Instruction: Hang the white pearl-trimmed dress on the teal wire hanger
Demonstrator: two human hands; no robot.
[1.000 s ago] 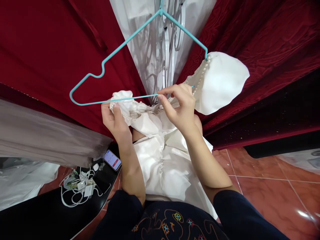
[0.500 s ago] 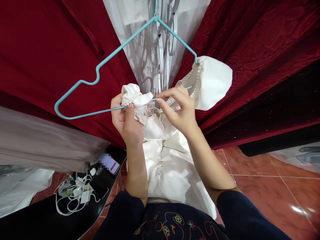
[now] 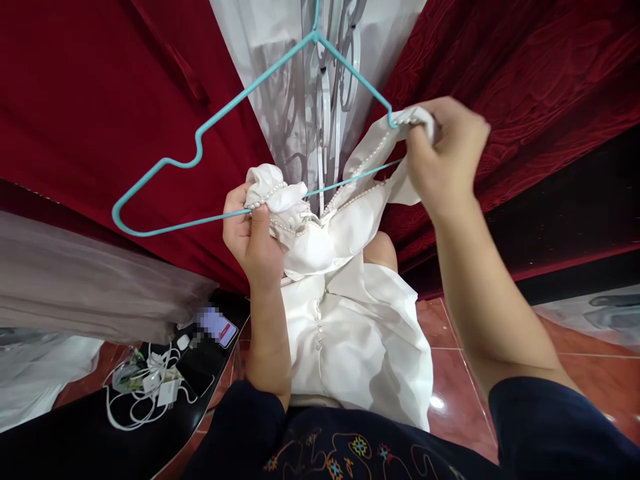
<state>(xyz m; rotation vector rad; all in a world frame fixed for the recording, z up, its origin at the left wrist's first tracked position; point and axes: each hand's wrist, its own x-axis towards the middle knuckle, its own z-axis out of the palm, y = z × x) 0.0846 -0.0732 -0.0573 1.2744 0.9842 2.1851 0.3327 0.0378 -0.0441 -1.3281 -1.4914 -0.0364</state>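
A white dress (image 3: pixel 345 327) with pearl-beaded edges hangs down over my lap, buttons running along its middle. Its right strap loops over the right shoulder of a turquoise hanger (image 3: pixel 173 227), whose lower bar passes through the bodice. My left hand (image 3: pixel 254 233) pinches the bunched left strap against that lower bar, thumb in front. The hanger's left shoulder is bare. At the hanger's right end, my right hand (image 3: pixel 447 157) is closed around the beaded right strap; some of its fingers are hidden behind the fabric.
At lower left, a black table (image 3: pixel 100 427) holds tangled white cables (image 3: pixel 150 393), a lit phone (image 3: pixel 223 330) and a dark flat item. Red curtains (image 3: pixel 100 87) hang on both sides, with white metalwork (image 3: pixel 324 107) between them. The floor has reddish tiles (image 3: pixel 465 393).
My right hand has left the hanger's lower bar, moved right and up, and taken hold of the right strap, which is now gathered in. My left hand keeps its grip.
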